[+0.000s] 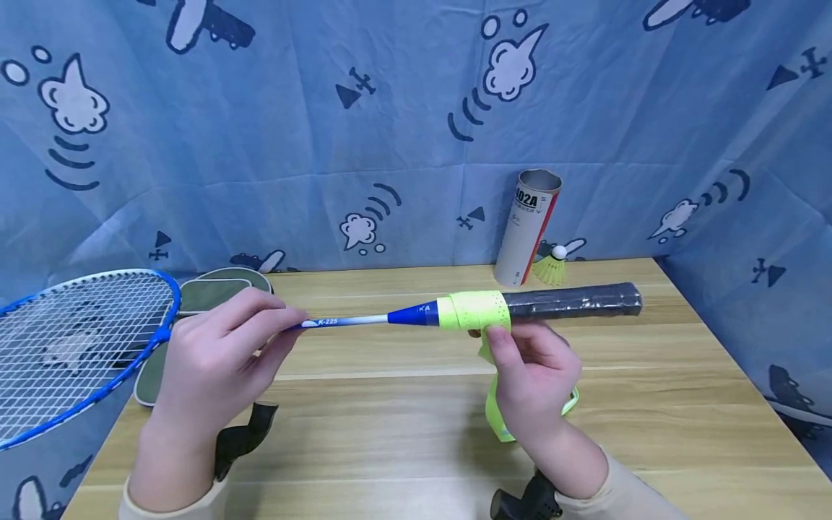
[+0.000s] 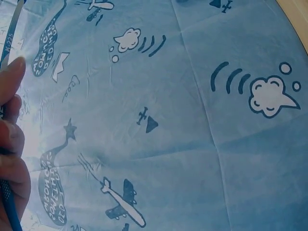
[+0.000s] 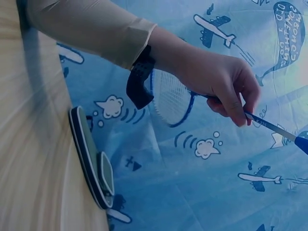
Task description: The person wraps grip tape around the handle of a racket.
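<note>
- Hovering level over the table (image 1: 403, 433): badminton racket (image 1: 364, 319), head at 9 o'clock, handle at 3.
- Yellow grip tape (image 1: 474, 310) wrapped round handle's inner end; loose tail hangs down.
- R hand (image 1: 536, 379) pinches tape w/ thumb + fingers, just under handle.
- L hand (image 1: 214, 361) curled round shaft.
- Shuttle tube (image 1: 526, 227) + yellow shuttlecock (image 1: 551, 267) at 1 o'clock, rear of table.
- Green paddles (image 1: 208, 292) at 9 o'clock under racket head.

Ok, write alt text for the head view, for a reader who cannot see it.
Two hands hold a blue badminton racket level above a wooden table: the left hand grips the thin shaft, the right hand pinches yellow-green grip tape partly wrapped round the black handle. A cardboard shuttlecock tube and yellow shuttlecock stand behind, before blue patterned cloth.
</note>
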The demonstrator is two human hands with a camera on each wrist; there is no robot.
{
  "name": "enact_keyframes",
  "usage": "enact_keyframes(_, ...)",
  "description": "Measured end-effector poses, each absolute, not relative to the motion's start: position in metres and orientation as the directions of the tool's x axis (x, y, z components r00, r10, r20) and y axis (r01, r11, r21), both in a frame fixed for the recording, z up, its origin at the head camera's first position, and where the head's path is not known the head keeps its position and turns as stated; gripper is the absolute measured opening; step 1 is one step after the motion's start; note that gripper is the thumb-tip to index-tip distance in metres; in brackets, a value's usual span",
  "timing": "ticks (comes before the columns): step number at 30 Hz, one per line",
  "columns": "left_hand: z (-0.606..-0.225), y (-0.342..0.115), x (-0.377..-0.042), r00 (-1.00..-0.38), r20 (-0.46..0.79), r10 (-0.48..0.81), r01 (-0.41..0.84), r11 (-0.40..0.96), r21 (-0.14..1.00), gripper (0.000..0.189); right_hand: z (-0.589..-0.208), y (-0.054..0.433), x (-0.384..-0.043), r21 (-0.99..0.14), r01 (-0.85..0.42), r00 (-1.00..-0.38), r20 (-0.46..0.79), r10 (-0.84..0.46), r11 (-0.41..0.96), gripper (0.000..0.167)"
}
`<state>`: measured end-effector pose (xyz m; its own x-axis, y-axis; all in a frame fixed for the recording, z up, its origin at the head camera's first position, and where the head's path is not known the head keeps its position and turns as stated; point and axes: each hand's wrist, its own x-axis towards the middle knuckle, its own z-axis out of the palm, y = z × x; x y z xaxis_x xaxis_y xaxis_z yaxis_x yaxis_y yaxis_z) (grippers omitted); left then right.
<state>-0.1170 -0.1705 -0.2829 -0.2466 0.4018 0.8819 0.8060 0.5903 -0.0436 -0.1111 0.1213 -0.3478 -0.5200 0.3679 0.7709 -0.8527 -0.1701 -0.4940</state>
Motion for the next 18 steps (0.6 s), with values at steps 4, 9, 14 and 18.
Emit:
enact_keyframes(4, -0.2842, -0.1696, -0.1183, -0.202, 0.906, 0.373, 0.826, 0.562, -0.047, 0.036, -0.3458, 0.1222, -0.1105, -0.511, -0.831, -0.556, 0.760, 0.337, -0.219, 0.021)
enact_keyframes(9, -0.2856, -0.1694, -0.1203, -0.173, 0.919, 0.354, 0.831, 0.553, -0.056, 0.036, -0.3453, 0.1212, -0.1125, -0.501, -0.831, -0.554, 0.781, 0.288, -0.242, 0.017)
enact_keyframes(14, -0.2858, -0.1683, -0.1220, -0.192, 0.910, 0.368, 0.820, 0.569, -0.057, 0.036, -0.3477, 0.1220, -0.1119, -0.527, -0.832, -0.554, 0.764, 0.330, -0.175, 0.023)
enact_keyframes(18, -0.2856, -0.1676, -0.1225, -0.216, 0.905, 0.366, 0.786, 0.615, -0.061, 0.035, -0.3484, 0.1217, -0.1131, -0.544, -0.829, -0.547, 0.741, 0.388, -0.130, 0.028)
